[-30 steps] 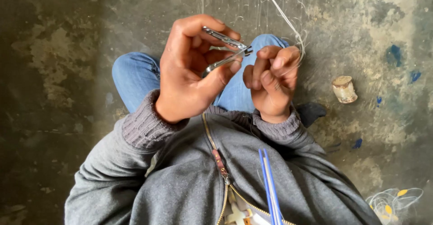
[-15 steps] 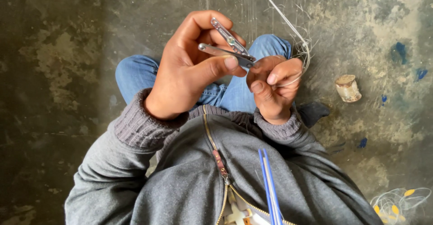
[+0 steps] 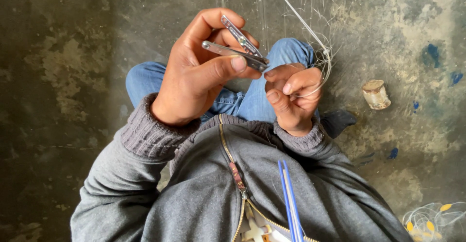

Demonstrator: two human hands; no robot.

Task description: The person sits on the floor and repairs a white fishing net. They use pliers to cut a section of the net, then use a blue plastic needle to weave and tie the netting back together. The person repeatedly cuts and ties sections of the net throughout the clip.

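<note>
My left hand (image 3: 194, 77) grips a small metal nail clipper (image 3: 236, 48), its lever raised, thumb lying along the lower arm. The clipper's jaws point right and meet the fingertips of my right hand (image 3: 290, 96). My right hand is curled shut on a thin pale fishing line (image 3: 318, 45), which loops over its fingers and runs up out of view among fine net threads. Both hands are held above my bent knees in blue jeans (image 3: 264, 96), with grey sweater sleeves at the wrists.
A stained concrete floor (image 3: 63, 67) lies below. A small pale cylindrical stub (image 3: 375, 94) stands on it at right. Tangled line with yellow floats (image 3: 432, 220) lies at lower right. A blue strap (image 3: 290, 198) hangs down my grey zipped jacket.
My left hand has turned the clipper and brought it lower, closer to my right fingertips. My right hand has curled tighter around the line.
</note>
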